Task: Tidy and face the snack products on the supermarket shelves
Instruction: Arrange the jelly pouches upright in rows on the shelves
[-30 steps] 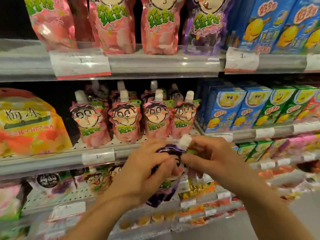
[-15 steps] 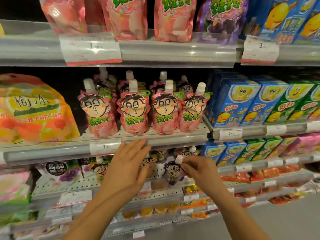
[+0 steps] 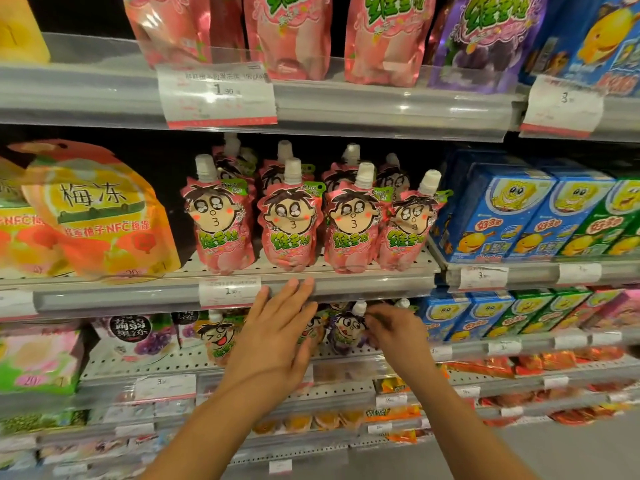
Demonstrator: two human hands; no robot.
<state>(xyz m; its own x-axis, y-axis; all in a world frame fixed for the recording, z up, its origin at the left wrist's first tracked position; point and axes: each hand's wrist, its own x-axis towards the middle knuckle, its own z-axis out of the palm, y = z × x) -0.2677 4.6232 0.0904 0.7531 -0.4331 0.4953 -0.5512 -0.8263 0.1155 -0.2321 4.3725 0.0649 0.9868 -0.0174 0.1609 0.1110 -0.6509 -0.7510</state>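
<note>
Right hand (image 3: 394,332) fingers (image 3: 375,318) curled, pinching the purple pouch (image 3: 346,332) at its spout, frame centre. A second earlier both hands held it off the shelf; it now stood on the lower shelf (image 3: 346,355), so restocking looked nearly done, facing remaining. Left hand (image 3: 277,337) flat, fingers straight, holding nothing, tips over the rail below the pink pouches (image 3: 311,230).
</note>
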